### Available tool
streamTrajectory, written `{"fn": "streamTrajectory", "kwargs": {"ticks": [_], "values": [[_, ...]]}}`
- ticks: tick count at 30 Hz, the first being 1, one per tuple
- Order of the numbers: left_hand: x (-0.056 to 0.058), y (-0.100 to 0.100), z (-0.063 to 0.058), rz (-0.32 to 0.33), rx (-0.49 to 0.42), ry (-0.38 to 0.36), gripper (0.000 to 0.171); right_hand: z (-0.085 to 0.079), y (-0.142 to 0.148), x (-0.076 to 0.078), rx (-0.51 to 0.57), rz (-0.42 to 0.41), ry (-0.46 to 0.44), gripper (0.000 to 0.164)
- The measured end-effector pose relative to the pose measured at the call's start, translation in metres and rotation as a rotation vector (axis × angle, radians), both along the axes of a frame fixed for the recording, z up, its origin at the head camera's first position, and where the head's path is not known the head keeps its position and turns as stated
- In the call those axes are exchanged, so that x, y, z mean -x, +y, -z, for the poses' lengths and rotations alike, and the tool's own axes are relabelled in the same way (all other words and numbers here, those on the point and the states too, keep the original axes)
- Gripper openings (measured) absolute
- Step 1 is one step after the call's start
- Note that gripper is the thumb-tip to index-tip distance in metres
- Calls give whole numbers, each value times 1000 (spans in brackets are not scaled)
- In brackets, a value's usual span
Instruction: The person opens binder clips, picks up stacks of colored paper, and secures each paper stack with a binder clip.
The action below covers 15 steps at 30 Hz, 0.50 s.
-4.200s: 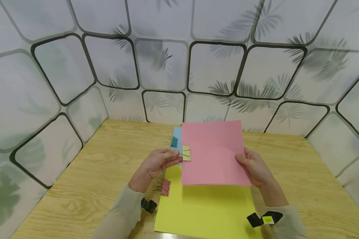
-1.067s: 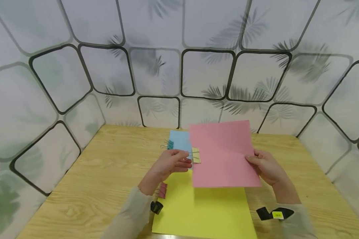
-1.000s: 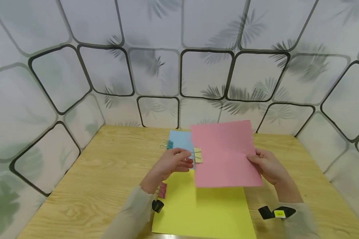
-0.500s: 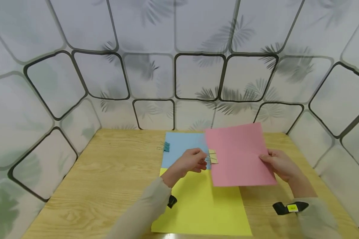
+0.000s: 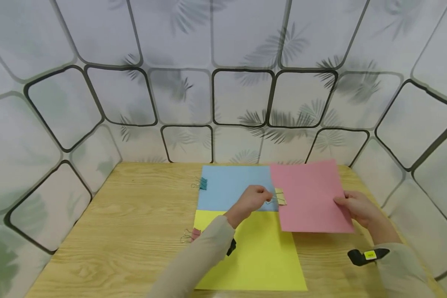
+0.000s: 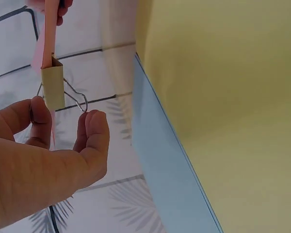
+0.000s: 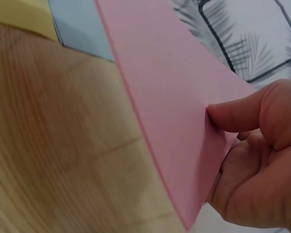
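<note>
A stack of pink paper point(image 5: 309, 198) is held up over the right part of the table. My right hand point(image 5: 359, 207) pinches its right edge, thumb on the front face; in the right wrist view the pink paper point(image 7: 160, 97) bends slightly under that thumb. On its left edge sits a pale yellow binder clip point(image 5: 280, 196). My left hand point(image 5: 252, 199) holds this clip by its wire handles; in the left wrist view the clip point(image 6: 54, 86) shows side-on, with fingertips at both handles.
Blue paper point(image 5: 231, 186) lies at the back of the wooden table point(image 5: 134, 231), a teal binder clip point(image 5: 203, 183) on its left edge. Yellow paper point(image 5: 260, 252) lies in front, with a pink binder clip point(image 5: 195, 234) partly behind the left sleeve. A patterned wall point(image 5: 186, 99) stands behind.
Both hands have carried the pink paper and its pale yellow clip to the right, uncovering more of the blue paper. The blue and yellow papers stay on the table.
</note>
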<state>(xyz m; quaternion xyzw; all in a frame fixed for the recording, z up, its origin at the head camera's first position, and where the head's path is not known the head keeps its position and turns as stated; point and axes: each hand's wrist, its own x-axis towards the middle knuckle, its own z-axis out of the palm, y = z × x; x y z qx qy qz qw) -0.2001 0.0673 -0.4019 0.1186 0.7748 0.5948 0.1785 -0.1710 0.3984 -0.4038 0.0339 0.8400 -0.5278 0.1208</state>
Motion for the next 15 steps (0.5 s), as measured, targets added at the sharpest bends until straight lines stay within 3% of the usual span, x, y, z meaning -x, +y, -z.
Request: {"fn": "streamTrajectory", "kwargs": {"ticks": [15], "values": [[0, 45, 16, 5, 55, -1, 47, 19, 34, 0, -145, 74, -128, 62]]}}
